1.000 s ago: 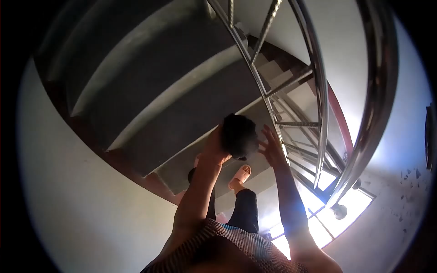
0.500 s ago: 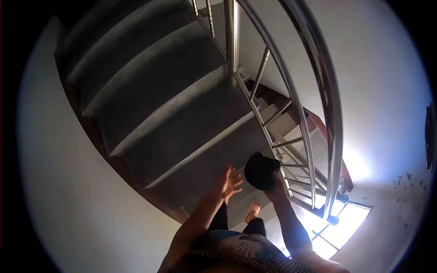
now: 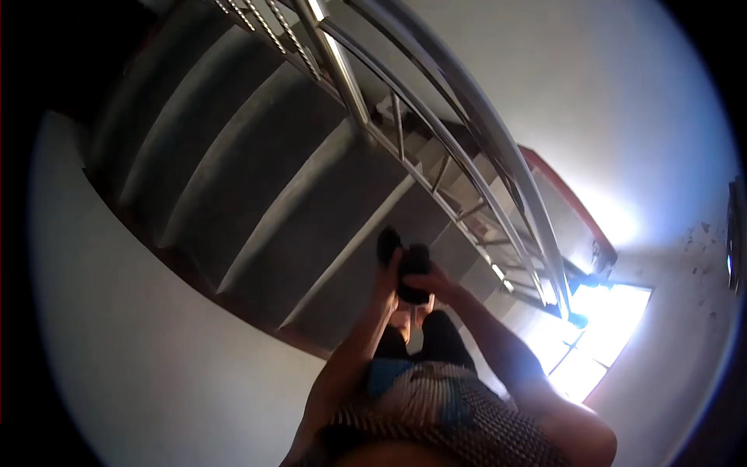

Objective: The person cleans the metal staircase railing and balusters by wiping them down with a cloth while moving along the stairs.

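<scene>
Dim stairs point(image 3: 241, 183), railing point(image 3: 507, 142) on R: L hand point(image 3: 387, 285) & R hand point(image 3: 436, 282) both curled round dark bundle point(image 3: 417, 258), which cd tumble down if either grip slips.

I count 2 hands point(image 3: 437, 282), 2 dark lumps point(image 3: 414, 261) at them (can't tell if joined), 2 feet point(image 3: 400, 321) below, 1 handrail point(image 3: 537, 218) & 1 window point(image 3: 618, 319) R of hands.

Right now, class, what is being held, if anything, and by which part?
A black item, too dark to identify: the right hand grips its right side, near the middle; the left hand is at its left, its exact hold unclear.
</scene>
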A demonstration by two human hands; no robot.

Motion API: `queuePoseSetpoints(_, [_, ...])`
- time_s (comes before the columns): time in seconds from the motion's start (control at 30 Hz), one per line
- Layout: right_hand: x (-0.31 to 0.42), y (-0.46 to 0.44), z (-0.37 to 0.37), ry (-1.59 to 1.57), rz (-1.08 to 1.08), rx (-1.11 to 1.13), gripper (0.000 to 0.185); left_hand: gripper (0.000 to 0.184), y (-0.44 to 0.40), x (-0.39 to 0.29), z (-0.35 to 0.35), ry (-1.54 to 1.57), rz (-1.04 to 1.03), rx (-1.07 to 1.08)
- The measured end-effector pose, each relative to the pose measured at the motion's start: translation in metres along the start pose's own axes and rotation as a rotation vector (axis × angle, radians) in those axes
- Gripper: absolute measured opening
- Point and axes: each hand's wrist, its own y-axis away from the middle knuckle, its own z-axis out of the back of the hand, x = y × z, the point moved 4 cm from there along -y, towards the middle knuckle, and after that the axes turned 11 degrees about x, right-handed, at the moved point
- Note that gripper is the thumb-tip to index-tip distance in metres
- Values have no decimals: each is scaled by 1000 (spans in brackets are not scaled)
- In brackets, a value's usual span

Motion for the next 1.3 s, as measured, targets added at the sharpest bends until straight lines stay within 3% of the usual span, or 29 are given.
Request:
queuePoseSetpoints(0.03, [-6, 6, -4, 12, -84, 89, 46, 53, 7, 1, -3, -77, -29, -8])
queuePoseSetpoints(0.1, [-1, 6, 1, -29, -12, 81, 44, 53, 4, -5, -12, -113, -11, -3])
queuePoseSetpoints(0.17, [-8, 17, 10, -205, -190, -124, 40, 54, 10, -11, -30, -77, 124, -11])
queuePoseSetpoints(0.2, [-8, 19, 13, -220, -178, -118, 40, 54, 12, -17, -40, -155, 100, 16])
queuePoseSetpoints(0.27, [-23, 25, 26, -615, -191, -194, 37, 54, 12, -29, -54, -297, 145, -13])
queuePoseSetpoints(0.33, [-30, 24, 41, -776, -102, -215, 35, 56, 14, -39, -71, -487, 247, 27])
queuePoseSetpoints(0.4, [-33, 27, 48, -1001, 15, -277, 35, 58, -2, -32, -51, -534, 213, -22])
queuePoseSetpoints(0.53, [-34, 22, 73, -891, 88, -460, 35, 68, -13, -47, -43, -596, 161, -14])
queuePoseSetpoints(0.6, [-40, 14, 84, -908, 167, -439, 34, 73, -14, -55, -41, -604, 142, -15])
queuePoseSetpoints(0.87, [-23, -9, 82, -894, 412, -469, 34, 64, -44, -93, -30, -673, 167, -65])
queuePoseSetpoints(1.07, [47, -6, 48, -350, 524, -697, 49, 61, -116, -141, -29, -673, 65, -13])
queuePoseSetpoints(1.13, [77, -6, 42, 348, 545, -1040, 57, 59, -143, -159, -29, -620, -16, 16])
queuePoseSetpoints(1.17, [78, -17, 47, 359, 559, -1057, 57, 59, -155, -166, -28, -620, -22, 41])
queuePoseSetpoints(1.23, [91, -30, 62, 762, 666, -1308, 60, 55, -185, -187, -31, -592, -112, 103])
queuePoseSetpoints(1.27, [99, -43, 76, 1033, 446, -1240, 61, 55, -200, -196, -31, -590, -131, 139])
queuePoseSetpoints(1.3, [99, -56, 83, 1049, 473, -1270, 61, 52, -212, -207, -31, -581, -231, 166])
